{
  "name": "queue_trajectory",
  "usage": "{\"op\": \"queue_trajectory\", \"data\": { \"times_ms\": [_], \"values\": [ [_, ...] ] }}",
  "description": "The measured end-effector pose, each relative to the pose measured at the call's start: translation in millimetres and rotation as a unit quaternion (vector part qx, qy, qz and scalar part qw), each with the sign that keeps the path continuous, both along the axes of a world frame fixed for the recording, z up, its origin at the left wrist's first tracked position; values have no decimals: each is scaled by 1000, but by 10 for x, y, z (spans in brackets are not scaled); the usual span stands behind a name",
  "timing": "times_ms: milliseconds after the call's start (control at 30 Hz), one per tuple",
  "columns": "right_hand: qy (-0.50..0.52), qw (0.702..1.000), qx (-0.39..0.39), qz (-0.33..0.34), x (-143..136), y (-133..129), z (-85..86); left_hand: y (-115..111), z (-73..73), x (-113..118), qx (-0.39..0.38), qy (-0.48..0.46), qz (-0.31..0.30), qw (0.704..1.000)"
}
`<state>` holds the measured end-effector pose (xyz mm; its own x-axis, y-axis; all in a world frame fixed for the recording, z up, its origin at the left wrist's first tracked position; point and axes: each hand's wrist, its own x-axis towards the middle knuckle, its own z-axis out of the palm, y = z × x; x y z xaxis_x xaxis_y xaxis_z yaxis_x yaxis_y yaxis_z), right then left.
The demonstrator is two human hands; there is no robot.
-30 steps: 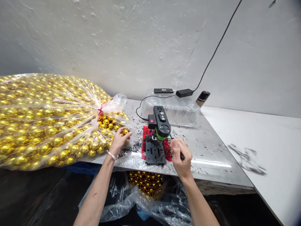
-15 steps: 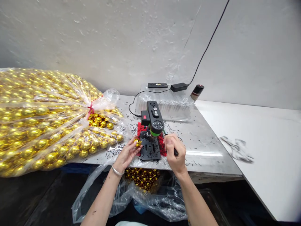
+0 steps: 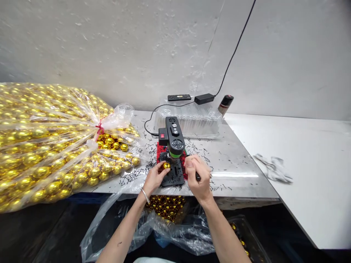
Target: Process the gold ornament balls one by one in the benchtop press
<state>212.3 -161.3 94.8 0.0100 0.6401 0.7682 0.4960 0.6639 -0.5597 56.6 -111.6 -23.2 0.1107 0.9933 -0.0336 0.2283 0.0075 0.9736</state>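
Note:
My left hand (image 3: 154, 178), with a bracelet at the wrist, pinches a shiny gold ball (image 3: 166, 166) between thumb and fingers, over the left part of a black base plate (image 3: 175, 179). Above that plate stands a small black bench drill press (image 3: 174, 132) with a green ring under its head; the ball is close to the spot below the head. My right hand (image 3: 197, 178) is wrapped round the press's lever handle (image 3: 197, 177), whose black end pokes out of the fist. Part of a red mat (image 3: 161, 148) shows under the press.
A tied clear bag of gold balls (image 3: 41, 146) fills the left side. Behind the press are a clear plastic box (image 3: 192, 124), a power adapter (image 3: 204, 98) and a can (image 3: 226, 105). Black shavings litter the metal table (image 3: 233, 153). Gloves (image 3: 274, 168) lie right; an open bag of balls (image 3: 166, 208) hangs below.
My left hand has brought the gold ball rightwards, from the plate's left edge to nearer the drill head. My right hand keeps its hold on the handle. The view has shifted slightly.

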Motion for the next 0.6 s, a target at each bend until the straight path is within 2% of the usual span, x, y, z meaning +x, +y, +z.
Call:
{"op": "queue_trajectory", "data": {
  "times_ms": [133,233,367,600],
  "values": [
    [1,1000,-4,0,2,-1,-8,-30,11,24,100,146,11,984],
    [0,1000,-3,0,4,-3,-5,-37,20,60,165,187,7,969],
    [-1,1000,-2,1,4,-2,-2,-28,37,69,184,181,-6,966],
    [1,1000,1,1,2,0,-4,5,52,114,157,112,-12,981]
  ]
}}
